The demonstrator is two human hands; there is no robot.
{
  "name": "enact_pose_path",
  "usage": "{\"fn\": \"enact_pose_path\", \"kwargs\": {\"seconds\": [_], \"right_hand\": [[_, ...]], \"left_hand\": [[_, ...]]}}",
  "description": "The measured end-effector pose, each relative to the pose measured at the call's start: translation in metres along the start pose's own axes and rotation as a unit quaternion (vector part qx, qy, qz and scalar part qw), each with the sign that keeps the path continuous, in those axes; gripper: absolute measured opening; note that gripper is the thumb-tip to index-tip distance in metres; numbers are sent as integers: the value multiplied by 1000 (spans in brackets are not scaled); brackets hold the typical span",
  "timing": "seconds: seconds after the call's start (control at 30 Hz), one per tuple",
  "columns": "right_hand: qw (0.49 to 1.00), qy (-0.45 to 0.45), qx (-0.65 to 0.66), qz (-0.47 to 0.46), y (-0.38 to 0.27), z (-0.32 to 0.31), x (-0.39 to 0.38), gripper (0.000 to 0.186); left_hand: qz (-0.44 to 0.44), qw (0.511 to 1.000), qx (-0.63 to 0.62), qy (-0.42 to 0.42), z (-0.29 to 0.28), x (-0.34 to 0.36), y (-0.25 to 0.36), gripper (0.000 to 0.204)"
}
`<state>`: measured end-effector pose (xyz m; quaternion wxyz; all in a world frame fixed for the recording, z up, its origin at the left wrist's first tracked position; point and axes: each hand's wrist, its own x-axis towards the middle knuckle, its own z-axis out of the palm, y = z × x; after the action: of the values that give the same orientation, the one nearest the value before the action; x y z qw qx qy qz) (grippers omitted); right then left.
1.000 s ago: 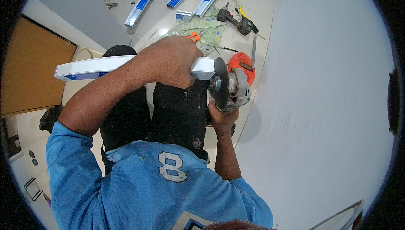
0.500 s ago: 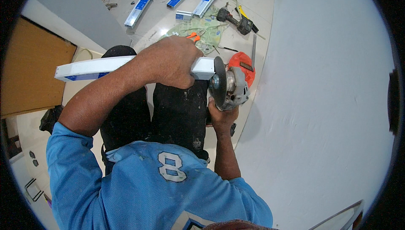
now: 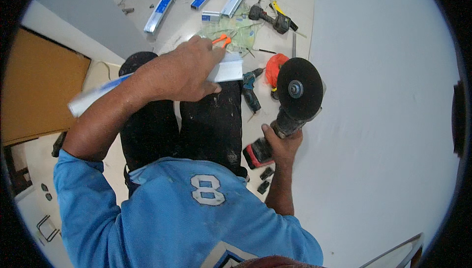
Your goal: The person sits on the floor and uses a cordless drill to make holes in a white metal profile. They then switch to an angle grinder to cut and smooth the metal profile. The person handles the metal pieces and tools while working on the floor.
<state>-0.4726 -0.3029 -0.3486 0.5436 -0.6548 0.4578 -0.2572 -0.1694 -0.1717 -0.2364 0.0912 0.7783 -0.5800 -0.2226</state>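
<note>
A white metal channel with a blue strip lies across my thighs. Over its right part rests my left hand, fingers over the far side and thumb on the near side. The channel's left end is tilted lower and blurred. My right hand grips a cordless angle grinder by its body. Its dark cutting disc faces up, to the right of the channel's end and apart from it. Whether the disc spins, I cannot tell.
Farther off on the floor lie several metal channels, a black cordless drill, orange-handled pliers and a green cloth. A blue drill and an orange-red pouch lie by my right knee. A white wall rises at right.
The grinder has moved right, away from the channel's end, and its disc has turned to face up. The channel has rolled, its left end lower and its right end raised.
</note>
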Motion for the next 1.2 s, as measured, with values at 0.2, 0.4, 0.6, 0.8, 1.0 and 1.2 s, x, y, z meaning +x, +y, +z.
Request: {"fn": "enact_pose_path", "kwargs": {"seconds": [0.2,0.4,0.6,0.8,1.0,1.2], "right_hand": [[993,-100,-44,41,-23,-28,-11,53],[985,-152,-23,84,-73,-38,-14,58],[974,-191,-36,113,-82,-34,-3,58],[967,-223,-78,99,-87,-30,3,55],[958,-235,-134,100,-86,-28,7,63],[962,-222,-124,100,-92,-24,3,59]], "left_hand": [[30,996,36,71,9,24,7,71],[51,993,49,95,36,33,2,72],[53,991,63,109,32,38,5,53],[63,986,76,136,38,38,7,49],[46,988,78,128,36,37,13,50],[16,989,94,110,36,40,16,63]]}}
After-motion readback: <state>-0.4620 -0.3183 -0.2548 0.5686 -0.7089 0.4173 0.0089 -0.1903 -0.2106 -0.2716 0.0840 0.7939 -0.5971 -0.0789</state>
